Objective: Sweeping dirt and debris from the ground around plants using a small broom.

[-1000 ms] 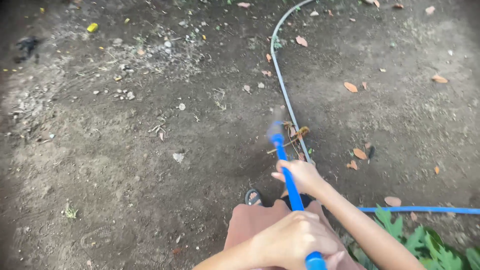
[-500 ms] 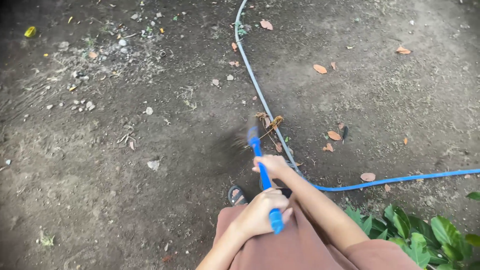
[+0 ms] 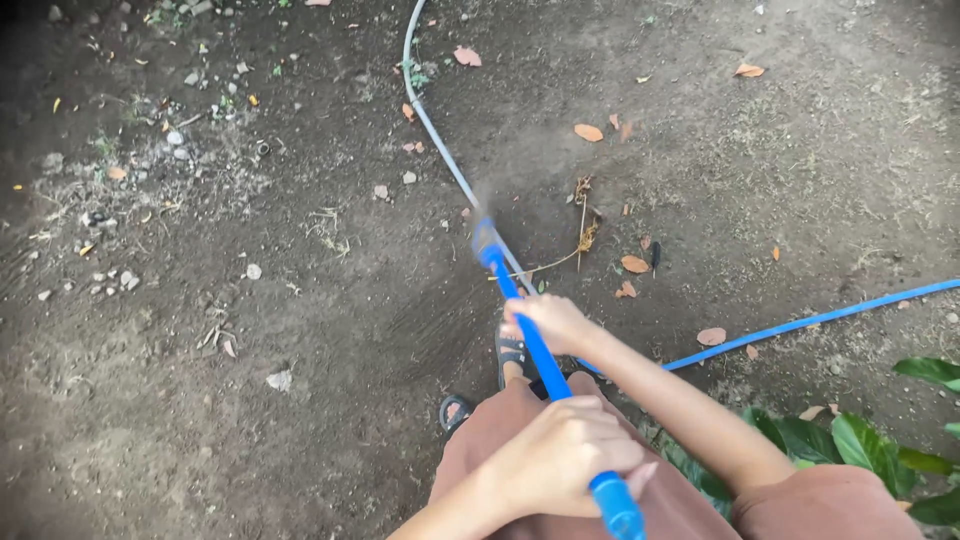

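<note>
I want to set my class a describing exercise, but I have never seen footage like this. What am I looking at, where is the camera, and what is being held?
The single picture comes from a camera worn on a person's head, looking down. No machine here: just two bare hands. The left hand grips the near end of a blue broom handle; the right hand grips it further down. Its blurred head meets bare soil strewn with dry leaves and pebbles. A hose, grey then blue, crosses the ground. Green plants sit at lower right.

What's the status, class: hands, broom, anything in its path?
Left hand and right hand both grip the blue broom handle. Broom head blurred over bare dirt. Hose and dry leaves lie just beside it.
</note>
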